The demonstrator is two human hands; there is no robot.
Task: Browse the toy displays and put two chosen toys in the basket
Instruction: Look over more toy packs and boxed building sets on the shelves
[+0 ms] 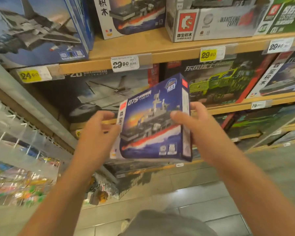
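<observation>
- Right now, both hands hold up a blue toy box (153, 120) in front of the shelves, tilted so its top leans to the right; its front shows a grey warship on red-and-white water and the number 075.
- The right hand (194, 126) grips the box's right edge, thumb (179, 116) curled over the front face and the other fingers wrapped behind the white side panel.
- The left hand (99, 133) is at the box's left edge with fingers loosely curled; it touches the lower-left part of the box, but whether it truly grips cannot be told from the blur.
- Behind the box, the wooden shelf (169, 53) carries price tags along its front edge: a yellow 24.90 tag (30, 76) near the left end, a white 29.90 tag (124, 63) in the middle, a yellow 29.80 tag (209, 55) further right, and another 29.90 tag (279, 46) near the right end.
- On top of that shelf stand a fighter-jet box (36, 29) at the left, a ship box (131, 16) beside it, and a grey carton (209, 23) marked with a red logo.
- Under it, a dark jet box (99, 92) sits left of the held box and a green truck box (220, 84) sits to its right.
- A wire basket (109, 189) shows low down between the forearms, near the tiled floor (203, 193), with small items inside too blurred to name.
</observation>
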